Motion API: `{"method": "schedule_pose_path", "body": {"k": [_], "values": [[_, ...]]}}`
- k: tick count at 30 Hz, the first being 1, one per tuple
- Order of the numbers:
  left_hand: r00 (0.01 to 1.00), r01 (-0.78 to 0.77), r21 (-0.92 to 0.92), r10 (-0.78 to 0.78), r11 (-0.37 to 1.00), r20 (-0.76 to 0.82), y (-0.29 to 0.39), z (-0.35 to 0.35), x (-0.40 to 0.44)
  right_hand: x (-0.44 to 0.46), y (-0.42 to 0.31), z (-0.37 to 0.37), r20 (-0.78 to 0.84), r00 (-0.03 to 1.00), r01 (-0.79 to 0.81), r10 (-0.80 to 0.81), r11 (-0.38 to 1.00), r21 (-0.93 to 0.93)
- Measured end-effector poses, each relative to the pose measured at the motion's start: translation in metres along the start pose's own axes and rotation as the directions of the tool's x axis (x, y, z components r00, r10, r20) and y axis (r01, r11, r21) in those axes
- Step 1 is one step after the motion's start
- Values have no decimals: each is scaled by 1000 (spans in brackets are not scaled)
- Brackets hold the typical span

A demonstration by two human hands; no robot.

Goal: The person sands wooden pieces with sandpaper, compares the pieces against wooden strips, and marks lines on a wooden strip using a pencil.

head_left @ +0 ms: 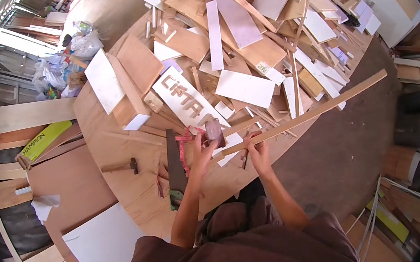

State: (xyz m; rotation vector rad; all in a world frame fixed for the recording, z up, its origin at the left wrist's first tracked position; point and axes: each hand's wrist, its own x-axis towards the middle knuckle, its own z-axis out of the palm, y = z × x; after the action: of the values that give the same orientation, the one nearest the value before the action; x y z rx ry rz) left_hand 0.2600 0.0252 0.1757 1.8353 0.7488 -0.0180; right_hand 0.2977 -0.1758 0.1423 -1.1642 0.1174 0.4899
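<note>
My right hand [259,152] is closed around a long narrow wooden strip [318,112], which slants up to the right past the table edge. A thin dark stick-like piece [245,159] shows beside that hand; whether it is held, I cannot tell. My left hand [203,153] grips a small purplish-brown block [214,132], near the strip's near end. Left of this hand a red tape [182,152] lies looped over the table. Beside it is a handsaw [175,161] with a green handle. Farther left rests a hammer [121,166] with a wooden handle.
Wood offcuts [238,22] are heaped across the far side of the rounded plywood table [140,202]. A white board with raised wooden letters [183,98] lies at the pile's front. Sheets of board [70,185] stand at left; plastic bags [85,44] sit behind.
</note>
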Motion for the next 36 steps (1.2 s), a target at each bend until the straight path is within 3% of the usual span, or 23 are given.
{"method": "schedule_pose_path", "body": {"k": [1,3,4,5,6,8,10,11,15,18,20,24,26,27,29,32,36], "values": [[999,-17,-161,24,987,42,-12,-5,-3,2,-1,6,8,1000,2,-2,1000,6],[995,-34,-317,60,948,75,-29,-16,-16,4,-1,22,-16,960,280,-279,960,28],[995,12,-431,34,902,98,-20,-22,-29,-2,-5,31,-12,959,284,-283,959,29],[992,56,-538,14,841,125,-10,-29,-40,-8,-8,39,48,982,176,-184,974,142],[992,48,-540,21,840,121,-4,-38,-49,-15,-10,47,119,989,59,-90,968,244],[974,193,-584,-79,788,214,2,-56,-66,-24,0,59,173,979,73,-106,979,189],[970,145,-578,0,803,244,-14,-70,-74,-42,-2,80,236,971,-60,40,995,80],[957,106,-567,71,817,282,-23,-77,-79,-48,11,90,222,973,-87,61,990,110],[951,18,-676,195,737,239,-33,-115,-114,-98,15,131,250,968,-40,14,994,101],[970,-53,-579,179,814,163,-50,-155,-150,-134,25,157,271,961,-116,55,969,216],[984,31,-564,74,825,163,-75,-182,-172,-163,33,178,279,956,-157,93,964,215],[954,-212,-576,296,789,53,-114,-216,-212,-218,63,207,268,957,-161,109,970,182],[953,-178,-567,284,804,103,-142,-230,-224,-245,70,224,193,948,-295,253,927,233],[974,-116,-625,213,772,83,-131,-239,-243,-255,73,230,195,948,-292,251,929,229],[988,-56,-689,140,723,67,-130,-254,-264,-271,78,237,335,898,-395,286,859,325],[988,46,-679,65,733,137,-143,-270,-278,-276,95,239,338,877,-437,341,859,269],[999,-27,-641,51,767,18,-157,-278,-283,-299,90,248,324,923,-274,208,946,172]]}}
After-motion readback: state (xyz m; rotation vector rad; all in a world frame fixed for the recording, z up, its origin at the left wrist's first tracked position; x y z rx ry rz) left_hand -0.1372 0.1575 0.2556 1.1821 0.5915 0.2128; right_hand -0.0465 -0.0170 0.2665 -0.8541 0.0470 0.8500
